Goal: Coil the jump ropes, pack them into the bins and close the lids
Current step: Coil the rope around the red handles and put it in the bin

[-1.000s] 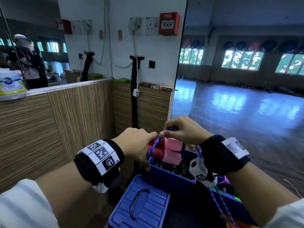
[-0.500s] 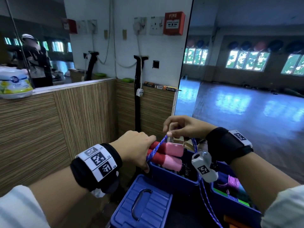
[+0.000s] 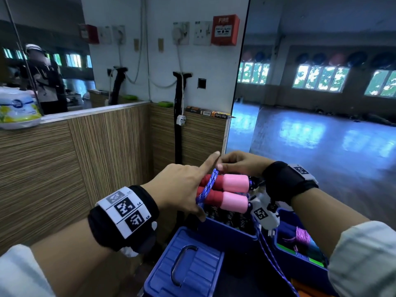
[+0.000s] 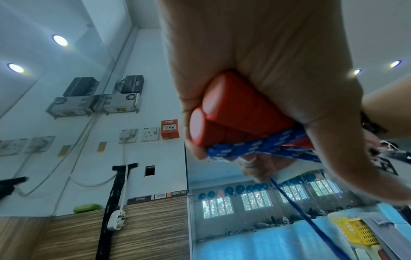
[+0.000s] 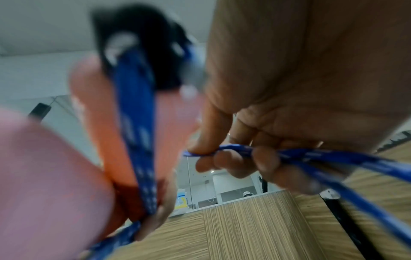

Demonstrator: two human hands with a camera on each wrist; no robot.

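Mirrored studio, wood-grain wall panel (image 3: 90,151); red alarm box (image 3: 225,30) reads "FIRE". Left hand (image 3: 182,187) grips pink handles (image 3: 227,192); right hand (image 3: 242,163) pinches blue rope (image 3: 211,182).

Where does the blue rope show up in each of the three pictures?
Head: blue rope at centre, wrapped across the pink handles.
Left wrist: right of centre, under the handles' red ends.
Right wrist: across the middle, blurred.
Shared landmark: the striped wood panel.
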